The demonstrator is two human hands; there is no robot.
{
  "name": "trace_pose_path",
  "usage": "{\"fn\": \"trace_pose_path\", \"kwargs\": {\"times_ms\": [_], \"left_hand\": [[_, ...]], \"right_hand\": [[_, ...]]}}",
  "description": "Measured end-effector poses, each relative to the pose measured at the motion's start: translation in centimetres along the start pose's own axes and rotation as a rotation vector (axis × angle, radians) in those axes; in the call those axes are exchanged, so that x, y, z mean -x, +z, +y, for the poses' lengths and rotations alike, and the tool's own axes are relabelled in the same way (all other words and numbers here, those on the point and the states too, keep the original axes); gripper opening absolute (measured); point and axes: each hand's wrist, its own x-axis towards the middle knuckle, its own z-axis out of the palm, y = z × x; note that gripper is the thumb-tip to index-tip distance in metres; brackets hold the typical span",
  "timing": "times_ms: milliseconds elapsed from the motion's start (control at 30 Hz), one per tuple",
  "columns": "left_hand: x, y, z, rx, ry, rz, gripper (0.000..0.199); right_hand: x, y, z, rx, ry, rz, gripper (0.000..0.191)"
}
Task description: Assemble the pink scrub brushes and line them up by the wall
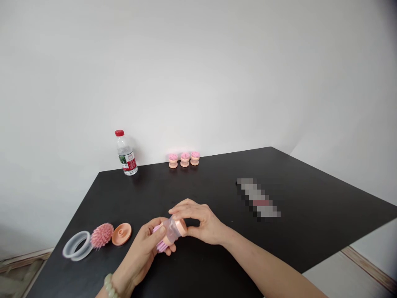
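A brush (172, 230) with pink bristles, a clear middle band and an orange base is held tilted above the black table. My left hand (148, 242) wraps round its bristled end, thumb on top. At the orange base, my right hand (201, 221) grips with its thumb below and its fingers over the clear band. Left of my hands lie an orange disc (121, 234), a pink bristle piece (102, 236) and clear rings (77, 246), the three close together.
Against the wall at the back of the black table (214, 178) stand three small pink brushes (185, 159). A water bottle (127, 157) with a red cap is left of them. A pixelated, blurred object (259, 198) lies on the right.
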Motion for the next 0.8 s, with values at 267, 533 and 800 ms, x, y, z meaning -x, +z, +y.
{"fn": "trace_pose_path", "kwargs": {"times_ms": [267,533,800], "left_hand": [[0.11,-0.22,-0.30,0.025,-0.021,-0.030,0.045],[0.12,-0.18,-0.33,0.040,-0.079,-0.017,0.055],[-0.18,-0.41,-0.20,0.027,0.021,-0.006,0.037]], "right_hand": [[-0.02,-0.31,-0.25,-0.037,0.000,-0.038,0.039],[-0.02,-0.48,-0.36,-0.038,-0.013,-0.095,0.037],[0.13,-0.58,0.33,0.180,-0.126,-0.084,0.038]]}}
